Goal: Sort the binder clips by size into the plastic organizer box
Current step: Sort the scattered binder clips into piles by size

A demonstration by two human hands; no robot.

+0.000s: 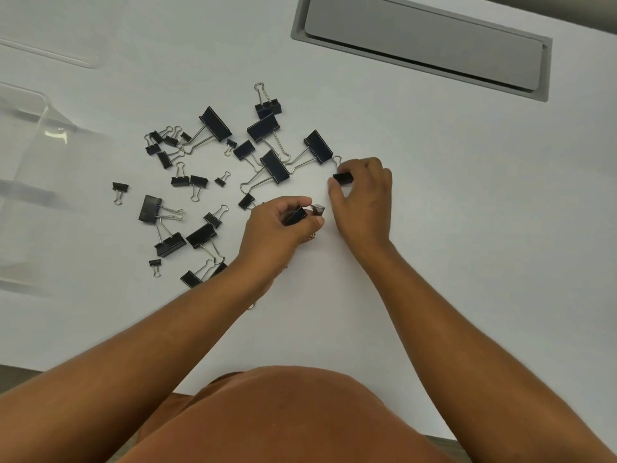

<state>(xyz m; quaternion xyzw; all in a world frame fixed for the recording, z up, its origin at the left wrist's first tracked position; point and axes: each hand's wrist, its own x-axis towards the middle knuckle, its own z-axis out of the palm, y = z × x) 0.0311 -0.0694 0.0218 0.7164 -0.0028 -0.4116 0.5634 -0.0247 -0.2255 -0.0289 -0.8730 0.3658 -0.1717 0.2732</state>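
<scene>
The left hand point(278, 228) curls round a black binder clip point(297, 216) just above the white table point(434, 212), while the right hand point(364, 195) pinches a smaller black clip point(343, 178) between thumb and fingers beside it. The other binder clips point(207, 168), large and small, lie scattered to their left. The clear plastic organizer box point(36, 135) stands at the table's left edge, and a grey hinged cable hatch point(424, 38) is set into the tabletop at the far right.
</scene>
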